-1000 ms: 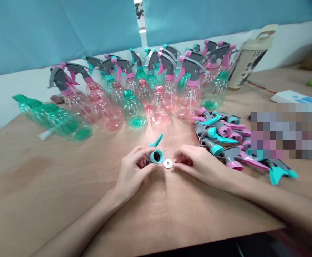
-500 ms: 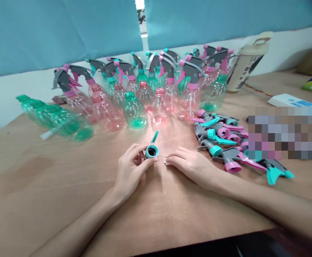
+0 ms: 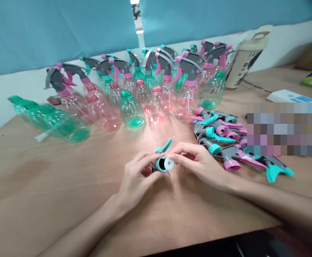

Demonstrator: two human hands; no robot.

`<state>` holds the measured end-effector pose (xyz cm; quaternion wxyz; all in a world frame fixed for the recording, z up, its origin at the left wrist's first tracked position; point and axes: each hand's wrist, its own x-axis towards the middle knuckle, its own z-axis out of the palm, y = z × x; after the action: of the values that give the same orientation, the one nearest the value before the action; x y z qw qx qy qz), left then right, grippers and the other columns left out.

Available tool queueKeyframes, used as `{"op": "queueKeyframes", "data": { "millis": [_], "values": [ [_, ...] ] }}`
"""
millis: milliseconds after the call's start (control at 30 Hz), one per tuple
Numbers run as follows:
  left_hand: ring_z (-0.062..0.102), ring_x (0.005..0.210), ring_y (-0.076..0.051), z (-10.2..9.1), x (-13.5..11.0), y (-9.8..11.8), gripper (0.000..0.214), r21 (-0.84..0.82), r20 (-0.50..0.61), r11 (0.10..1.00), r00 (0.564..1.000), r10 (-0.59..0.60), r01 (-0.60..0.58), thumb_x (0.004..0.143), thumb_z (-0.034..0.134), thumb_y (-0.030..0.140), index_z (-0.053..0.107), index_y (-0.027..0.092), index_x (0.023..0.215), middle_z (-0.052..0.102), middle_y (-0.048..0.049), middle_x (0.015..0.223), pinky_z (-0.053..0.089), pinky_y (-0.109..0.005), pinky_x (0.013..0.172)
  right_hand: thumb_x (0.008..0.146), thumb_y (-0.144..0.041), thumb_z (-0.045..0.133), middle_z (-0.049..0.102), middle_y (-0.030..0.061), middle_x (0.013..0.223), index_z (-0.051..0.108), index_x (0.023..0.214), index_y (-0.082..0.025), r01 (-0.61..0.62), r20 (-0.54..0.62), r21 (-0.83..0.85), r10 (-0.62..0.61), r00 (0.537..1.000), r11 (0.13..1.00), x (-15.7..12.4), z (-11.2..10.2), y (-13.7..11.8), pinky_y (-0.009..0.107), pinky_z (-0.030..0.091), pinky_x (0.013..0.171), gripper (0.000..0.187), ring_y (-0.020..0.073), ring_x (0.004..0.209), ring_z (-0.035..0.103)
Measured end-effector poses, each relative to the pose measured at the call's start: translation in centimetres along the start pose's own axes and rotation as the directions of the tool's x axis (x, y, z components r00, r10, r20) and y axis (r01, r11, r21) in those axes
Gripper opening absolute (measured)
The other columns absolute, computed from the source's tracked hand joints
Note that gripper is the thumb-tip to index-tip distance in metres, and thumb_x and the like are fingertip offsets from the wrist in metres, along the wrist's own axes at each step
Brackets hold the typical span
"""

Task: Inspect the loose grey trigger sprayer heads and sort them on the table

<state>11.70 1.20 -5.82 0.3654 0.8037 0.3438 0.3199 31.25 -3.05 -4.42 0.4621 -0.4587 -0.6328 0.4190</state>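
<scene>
My left hand (image 3: 138, 175) is closed around a grey and teal trigger spray head (image 3: 159, 165), its collar opening turned toward me and its teal trigger pointing up and to the right. Between the fingertips of my right hand (image 3: 196, 162) is a small white washer (image 3: 169, 163) with a hole in its middle. The washer is held at the mouth of the collar and covers its right part. Whether it touches the collar I cannot tell. Most of the spray head's grey body is hidden behind my left fingers.
Loose spray heads (image 3: 221, 135) lie piled to the right. Behind my hands stand pink and green bottles, some open like the green bottle (image 3: 132, 112), others with spray heads fitted. Green bottles (image 3: 65, 123) lean at the left. A cream tumbler (image 3: 245, 62) stands at the back right.
My right hand has lifted the white washer from the table and brought it to the collar. My left hand has shifted slightly right and down with the spray head.
</scene>
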Motion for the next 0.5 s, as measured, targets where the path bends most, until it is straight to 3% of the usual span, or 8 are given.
{"op": "queueKeyframes", "data": {
  "millis": [133,400,500],
  "values": [
    [0.05,0.065,-0.01,0.39,-0.33,0.23,0.036,-0.045,0.03,0.999,0.999,-0.015,0.016,0.073,0.074,0.013,0.067,0.025,0.106,0.06,-0.0006,0.089,0.045,-0.02,0.055,0.088,-0.03,0.059,0.068,0.0011,0.086,0.066,0.084,-0.019,0.073,-0.003,-0.122,-0.074,0.997,0.99,-0.45,0.2,0.25,0.027,0.045,0.067,0.014,0.0136,0.078,0.06],
    [0.049,0.062,-0.01,0.31,-0.45,0.1,0.037,-0.031,0.032,1.0,0.999,0.006,-0.006,0.073,0.074,0.014,0.067,0.026,0.107,0.06,-0.0001,0.087,0.044,-0.02,0.053,0.086,-0.029,0.062,0.066,0.001,0.079,0.062,0.085,-0.018,0.132,-0.115,-0.182,-0.154,0.981,0.974,-0.73,0.19,0.4,0.024,0.046,0.056,0.01,0.0115,0.068,0.06],
    [0.049,0.063,-0.01,0.29,-0.51,0.14,0.036,-0.024,0.036,1.0,0.999,0.001,0.0,0.073,0.075,0.015,0.067,0.025,0.107,0.06,-0.0003,0.086,0.044,-0.02,0.053,0.084,-0.025,0.064,0.066,0.0021,0.081,0.06,0.089,-0.017,0.203,-0.167,-0.193,-0.236,0.957,0.96,-0.73,-0.14,0.4,0.025,0.048,0.055,0.01,0.0124,0.069,0.061]
  ]
}}
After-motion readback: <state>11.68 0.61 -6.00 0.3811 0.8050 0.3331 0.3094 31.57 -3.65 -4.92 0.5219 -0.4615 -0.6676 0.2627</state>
